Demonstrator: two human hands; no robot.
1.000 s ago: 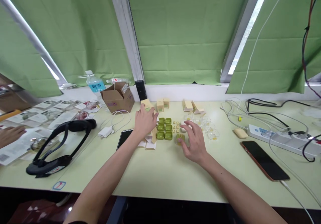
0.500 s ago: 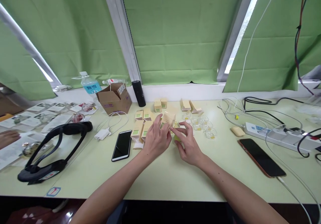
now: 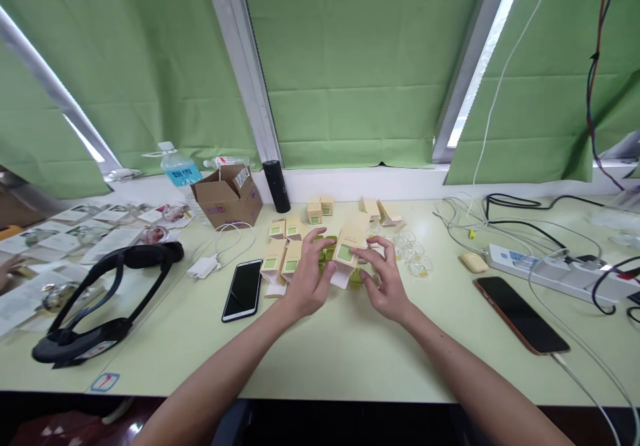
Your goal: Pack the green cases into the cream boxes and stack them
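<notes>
- Touching the cream carton (image 3: 353,233) with its forefinger: right hand (image 3: 389,287), thumb set apart.
- Left hand (image 3: 309,281) just beside — thumb and fingers apart, contact unclear.
- Carton is between both hands, near green cups (image 3: 327,253).

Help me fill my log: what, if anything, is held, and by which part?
A cream carton, seemingly by its lower right edge in the right hand; whether the left hand grips it cannot be told.
</notes>
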